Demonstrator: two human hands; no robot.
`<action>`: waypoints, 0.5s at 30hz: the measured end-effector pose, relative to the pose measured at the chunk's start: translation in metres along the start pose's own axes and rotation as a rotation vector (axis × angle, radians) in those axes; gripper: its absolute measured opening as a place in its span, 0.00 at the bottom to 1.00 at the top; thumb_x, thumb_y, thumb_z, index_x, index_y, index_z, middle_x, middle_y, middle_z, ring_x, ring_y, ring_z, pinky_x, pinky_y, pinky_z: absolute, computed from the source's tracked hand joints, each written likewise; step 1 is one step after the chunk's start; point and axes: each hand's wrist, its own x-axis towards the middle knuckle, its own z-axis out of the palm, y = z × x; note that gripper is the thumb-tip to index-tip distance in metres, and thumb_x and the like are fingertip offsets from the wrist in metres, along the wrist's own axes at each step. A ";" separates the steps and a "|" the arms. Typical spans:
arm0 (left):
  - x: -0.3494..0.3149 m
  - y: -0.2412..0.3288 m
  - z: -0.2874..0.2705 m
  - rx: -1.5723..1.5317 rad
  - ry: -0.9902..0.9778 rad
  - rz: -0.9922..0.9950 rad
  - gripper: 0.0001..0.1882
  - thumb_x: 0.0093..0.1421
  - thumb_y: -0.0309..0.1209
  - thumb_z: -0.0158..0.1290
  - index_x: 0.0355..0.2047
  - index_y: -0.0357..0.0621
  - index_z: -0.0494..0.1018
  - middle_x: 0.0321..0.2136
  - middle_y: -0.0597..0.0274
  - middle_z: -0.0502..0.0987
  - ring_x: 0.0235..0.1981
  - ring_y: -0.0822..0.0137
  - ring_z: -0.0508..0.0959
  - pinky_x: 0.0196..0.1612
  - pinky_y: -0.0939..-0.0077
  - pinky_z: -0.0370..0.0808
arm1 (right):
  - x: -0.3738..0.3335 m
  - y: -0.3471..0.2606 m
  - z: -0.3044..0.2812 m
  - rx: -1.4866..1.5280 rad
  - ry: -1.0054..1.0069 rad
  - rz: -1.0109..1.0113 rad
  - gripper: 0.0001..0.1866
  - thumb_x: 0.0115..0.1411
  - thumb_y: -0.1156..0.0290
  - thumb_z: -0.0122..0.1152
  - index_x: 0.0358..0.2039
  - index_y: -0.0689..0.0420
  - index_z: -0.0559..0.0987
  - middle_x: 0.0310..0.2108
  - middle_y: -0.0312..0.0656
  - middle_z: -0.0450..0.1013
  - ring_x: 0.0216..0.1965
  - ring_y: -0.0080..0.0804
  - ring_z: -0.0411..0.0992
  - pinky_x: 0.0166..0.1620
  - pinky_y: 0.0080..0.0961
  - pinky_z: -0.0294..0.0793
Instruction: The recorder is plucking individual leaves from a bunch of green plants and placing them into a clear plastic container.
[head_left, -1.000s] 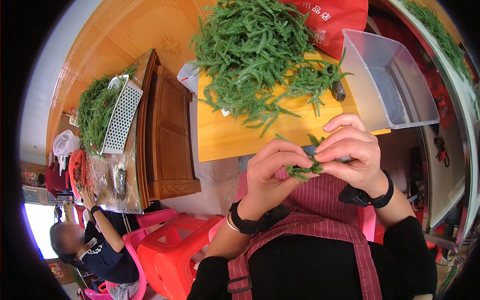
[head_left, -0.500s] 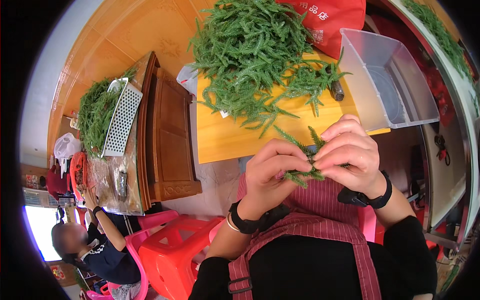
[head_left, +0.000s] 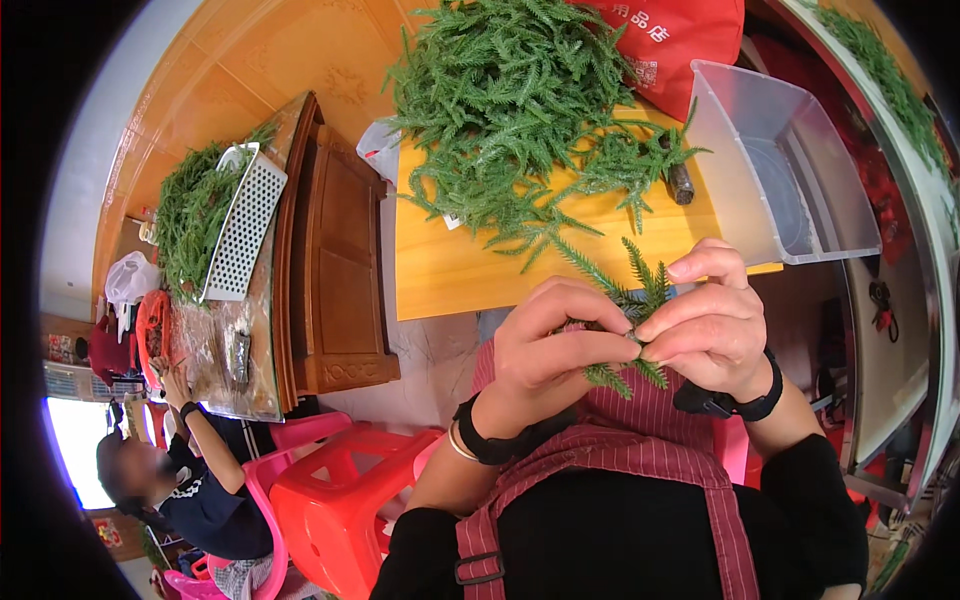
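Note:
My left hand (head_left: 555, 350) and my right hand (head_left: 712, 325) meet over my lap, both pinching the same small green feathery sprig (head_left: 640, 290). Its tips stick up between the fingers and hang below them. Just beyond my hands lies a yellow wooden board (head_left: 470, 270) heaped with a big pile of the same green sprigs (head_left: 520, 100). A clear plastic bin (head_left: 775, 165) stands at the board's right end, nearest my right hand. I wear a dark band on each wrist and a red striped apron.
A red bag (head_left: 680, 35) lies behind the pile. To the left stands a brown wooden cabinet (head_left: 340, 270), then a table with more greens and a white perforated basket (head_left: 240, 225). Another person (head_left: 190, 480) sits at lower left on a pink chair, beside a red plastic stool (head_left: 350, 500).
My hands have stayed together over my lap, working the sprig; the fingers have shifted slightly and more of its tip now sticks up above them.

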 end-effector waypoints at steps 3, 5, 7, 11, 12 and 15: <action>-0.001 0.000 0.002 0.060 -0.013 0.069 0.14 0.37 0.20 0.59 0.28 0.46 0.76 0.30 0.63 0.74 0.30 0.63 0.75 0.32 0.73 0.72 | 0.000 0.002 0.001 0.026 0.050 -0.045 0.07 0.43 0.65 0.68 0.25 0.48 0.81 0.31 0.28 0.76 0.44 0.35 0.68 0.42 0.31 0.65; -0.002 0.001 0.002 0.085 0.013 0.091 0.15 0.36 0.20 0.57 0.28 0.47 0.77 0.30 0.64 0.74 0.29 0.63 0.74 0.31 0.74 0.71 | -0.002 -0.001 0.002 0.016 0.075 0.002 0.09 0.42 0.65 0.70 0.26 0.49 0.81 0.32 0.30 0.76 0.44 0.36 0.68 0.42 0.30 0.66; -0.001 0.003 0.001 0.162 0.013 0.124 0.13 0.38 0.23 0.57 0.28 0.47 0.77 0.30 0.64 0.74 0.29 0.64 0.74 0.31 0.73 0.70 | -0.006 -0.002 0.002 0.000 0.101 0.054 0.10 0.41 0.65 0.71 0.27 0.51 0.80 0.32 0.32 0.76 0.43 0.37 0.69 0.43 0.30 0.67; 0.002 0.009 -0.003 0.196 -0.047 0.119 0.10 0.42 0.24 0.59 0.27 0.47 0.77 0.29 0.63 0.74 0.30 0.63 0.74 0.31 0.73 0.72 | -0.010 0.000 0.003 0.064 0.151 0.105 0.14 0.40 0.68 0.72 0.28 0.53 0.79 0.32 0.35 0.76 0.41 0.37 0.70 0.43 0.29 0.69; 0.003 0.009 -0.003 0.219 -0.048 0.125 0.10 0.41 0.25 0.59 0.28 0.47 0.77 0.29 0.63 0.74 0.30 0.63 0.74 0.31 0.73 0.71 | -0.010 0.000 0.002 0.064 0.132 0.088 0.14 0.40 0.68 0.72 0.29 0.54 0.79 0.31 0.36 0.76 0.40 0.37 0.70 0.42 0.29 0.69; 0.003 0.009 -0.003 0.254 -0.042 0.139 0.11 0.41 0.25 0.59 0.28 0.47 0.77 0.29 0.63 0.74 0.29 0.63 0.74 0.31 0.73 0.71 | -0.012 -0.001 0.002 0.113 0.094 0.133 0.10 0.44 0.66 0.70 0.25 0.53 0.77 0.28 0.35 0.74 0.39 0.36 0.67 0.42 0.32 0.66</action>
